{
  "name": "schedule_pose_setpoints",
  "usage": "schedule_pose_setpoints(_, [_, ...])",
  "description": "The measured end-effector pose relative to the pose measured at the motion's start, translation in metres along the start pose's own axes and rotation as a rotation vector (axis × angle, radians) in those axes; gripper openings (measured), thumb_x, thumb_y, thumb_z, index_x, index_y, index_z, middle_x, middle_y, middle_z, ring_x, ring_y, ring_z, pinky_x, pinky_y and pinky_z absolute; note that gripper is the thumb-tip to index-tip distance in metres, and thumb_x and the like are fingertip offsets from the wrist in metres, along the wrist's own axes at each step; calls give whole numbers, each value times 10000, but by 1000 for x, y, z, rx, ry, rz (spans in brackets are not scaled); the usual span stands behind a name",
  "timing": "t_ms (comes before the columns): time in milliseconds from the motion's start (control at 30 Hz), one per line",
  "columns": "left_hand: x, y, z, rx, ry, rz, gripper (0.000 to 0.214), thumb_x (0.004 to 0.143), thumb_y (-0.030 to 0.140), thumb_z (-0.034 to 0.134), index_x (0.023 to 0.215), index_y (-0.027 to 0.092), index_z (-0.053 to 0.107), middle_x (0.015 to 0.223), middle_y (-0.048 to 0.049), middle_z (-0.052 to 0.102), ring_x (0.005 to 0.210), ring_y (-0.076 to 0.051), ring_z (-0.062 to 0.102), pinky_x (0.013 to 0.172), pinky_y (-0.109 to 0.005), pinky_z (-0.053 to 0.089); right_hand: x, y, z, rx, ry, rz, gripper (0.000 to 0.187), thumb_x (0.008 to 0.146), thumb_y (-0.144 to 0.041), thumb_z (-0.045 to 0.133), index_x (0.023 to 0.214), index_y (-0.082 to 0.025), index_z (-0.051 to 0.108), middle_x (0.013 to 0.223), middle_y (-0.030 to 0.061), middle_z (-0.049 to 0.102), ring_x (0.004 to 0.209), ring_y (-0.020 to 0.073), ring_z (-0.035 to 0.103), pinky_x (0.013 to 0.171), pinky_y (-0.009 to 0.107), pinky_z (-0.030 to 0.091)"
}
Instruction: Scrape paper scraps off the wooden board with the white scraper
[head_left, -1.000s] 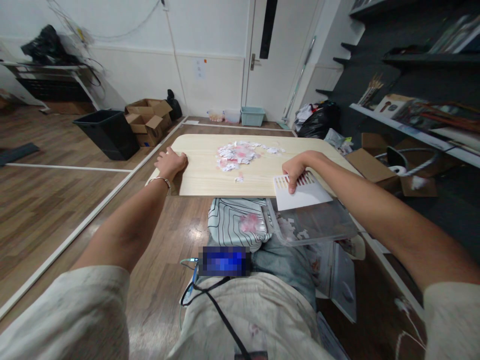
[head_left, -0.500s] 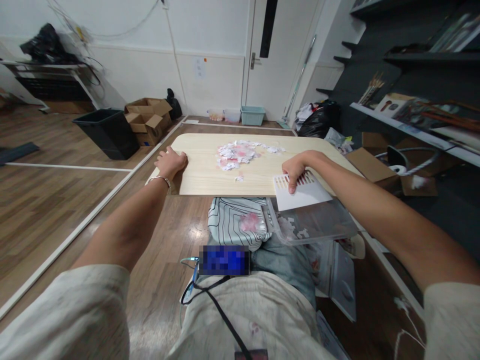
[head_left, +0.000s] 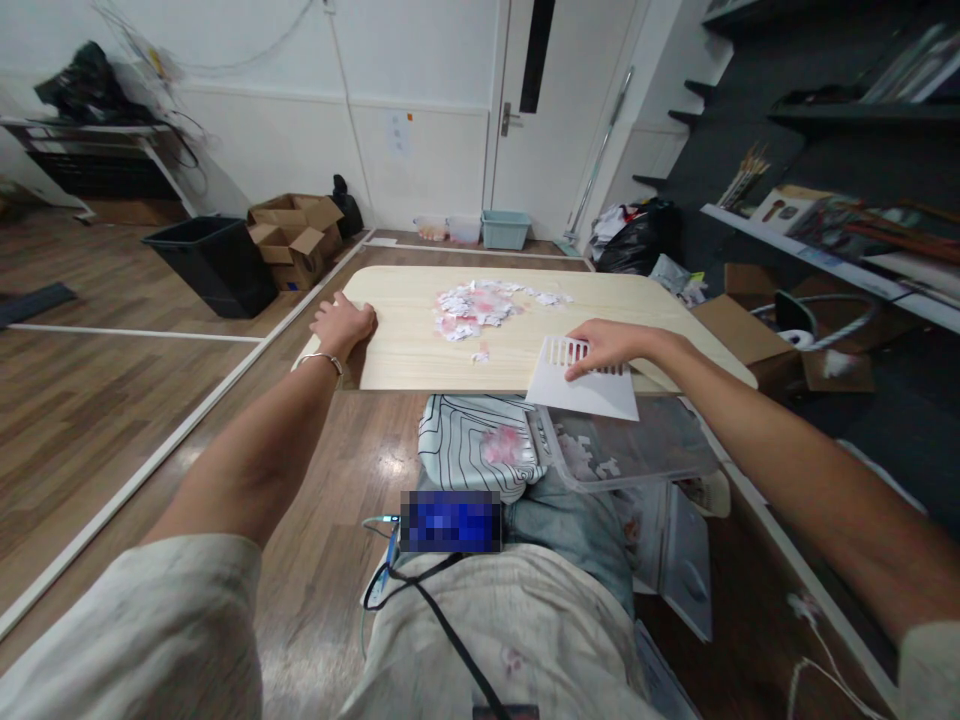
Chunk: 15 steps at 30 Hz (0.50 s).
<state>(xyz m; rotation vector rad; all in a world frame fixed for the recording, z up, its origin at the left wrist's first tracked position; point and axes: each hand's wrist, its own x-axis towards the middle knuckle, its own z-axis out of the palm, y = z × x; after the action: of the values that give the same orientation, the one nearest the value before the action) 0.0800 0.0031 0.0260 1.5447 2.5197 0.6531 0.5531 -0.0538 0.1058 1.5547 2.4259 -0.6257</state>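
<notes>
My left hand (head_left: pixel 341 325) grips the left near edge of a light wooden tabletop (head_left: pixel 420 345), fingers curled over it. My right hand (head_left: pixel 607 347) pinches a white comb-edged scraper card (head_left: pixel 589 385) at the table's near right edge. A heap of white and pink paper scraps (head_left: pixel 476 305) lies in the middle of the table, with one stray scrap (head_left: pixel 481 355) nearer me. Below the table edge on my lap sits a clear plastic bin (head_left: pixel 637 450) holding a few scraps.
A striped cloth (head_left: pixel 469 445) with pink scraps lies under the table edge. A black bin (head_left: pixel 214 265) and cardboard boxes (head_left: pixel 296 240) stand on the floor at left. Shelves (head_left: pixel 840 240) and a box (head_left: pixel 739 325) line the right. A door (head_left: pixel 559 110) is behind.
My right hand has turned and shifted the scraper card a little to the left, tilting it over the table edge. The left hand has stayed put.
</notes>
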Motion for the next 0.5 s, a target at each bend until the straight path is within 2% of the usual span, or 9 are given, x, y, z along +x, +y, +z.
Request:
schedule_pose_setpoints(100, [1, 0, 1, -3, 11, 3, 854, 1014, 513, 490, 1700, 5, 530, 1656, -417, 568, 1545, -548, 572, 1258, -690, 448, -5, -2, 6, 37, 96, 8, 705, 701, -834, 915, 956, -189, 788, 935, 104, 821, 893, 280, 720, 744, 326, 491])
schedule_pose_setpoints(200, [2, -1, 2, -1, 11, 1, 856, 1013, 524, 487, 1703, 19, 529, 1655, -408, 575, 1546, -544, 572, 1252, -687, 450, -7, -2, 8, 50, 147, 49, 761, 659, -921, 888, 856, -196, 763, 798, 71, 745, 800, 253, 676, 682, 323, 430])
schedule_pose_setpoints(300, [3, -2, 2, 1, 9, 5, 849, 1018, 528, 488, 1705, 30, 529, 1665, -400, 573, 1554, -539, 567, 1257, -684, 448, -9, 0, 6, 41, 170, 79, 826, 649, -1016, 833, 730, -207, 690, 658, 25, 600, 682, 195, 563, 624, 329, 345])
schedule_pose_setpoints(400, [3, -2, 2, -3, 6, 2, 840, 1019, 520, 510, 1702, 31, 534, 1662, -403, 574, 1557, -538, 567, 1259, -687, 447, -16, 2, 2, -21, 230, 58, 895, 704, -1099, 719, 603, -225, 556, 591, -4, 443, 619, 150, 411, 599, 349, 261])
schedule_pose_setpoints(500, [2, -1, 2, -2, 2, -3, 834, 1025, 515, 507, 1704, 31, 535, 1679, -401, 564, 1575, -536, 553, 1264, -686, 443, -25, 2, -2, -86, 274, 8, 942, 775, -1140, 596, 555, -233, 471, 576, -8, 359, 620, 140, 327, 607, 365, 221])
